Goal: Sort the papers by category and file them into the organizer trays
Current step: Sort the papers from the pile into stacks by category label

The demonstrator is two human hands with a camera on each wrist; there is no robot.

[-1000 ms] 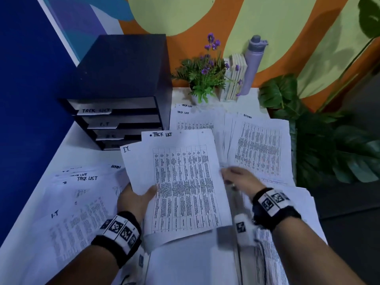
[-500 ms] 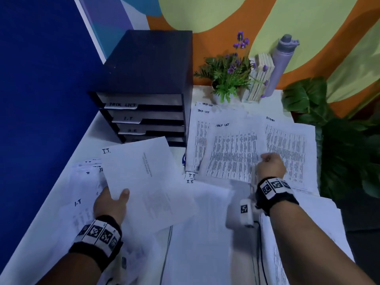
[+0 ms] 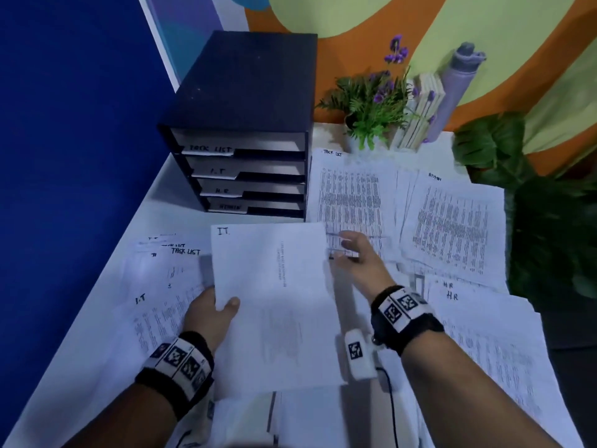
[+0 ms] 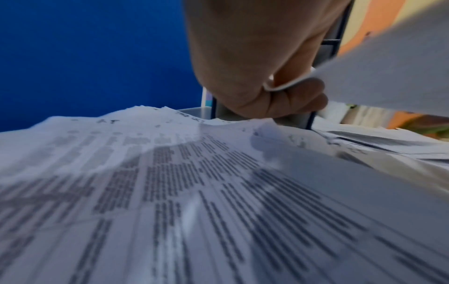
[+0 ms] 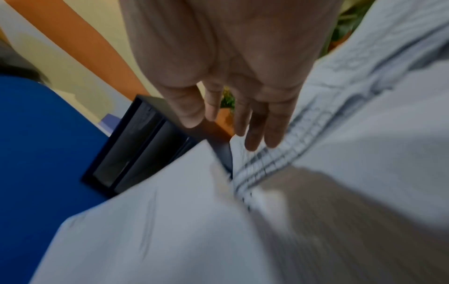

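My left hand [image 3: 213,313] pinches the left edge of a nearly blank sheet marked "I.T." [image 3: 274,292], thumb on top; the left wrist view shows the fingers [image 4: 286,100] curled under that sheet [image 4: 388,76]. My right hand [image 3: 357,257] hovers with straight fingers [image 5: 257,124] beside the sheet's right edge, over the "Task List" pile [image 3: 352,195], holding nothing. The dark organizer [image 3: 245,124] stands at the back left with trays labelled Task List [image 3: 210,148], I.T. [image 3: 218,171], H.R. [image 3: 223,190] and Admin [image 3: 229,206]. It also shows in the right wrist view [image 5: 136,146].
Paper piles cover the white table: I.T. and Task List sheets on the left [image 3: 155,305], an Admin pile [image 3: 452,221] at right, H.R. sheets [image 3: 484,334] at near right. A potted plant [image 3: 371,105], books [image 3: 423,114] and a bottle [image 3: 452,92] stand at the back. A blue wall [image 3: 64,156] borders the left side.
My right hand laid the Task List sheet on the back pile, let go and came back toward the I.T. sheet. My left hand keeps that sheet, now squarer to me.
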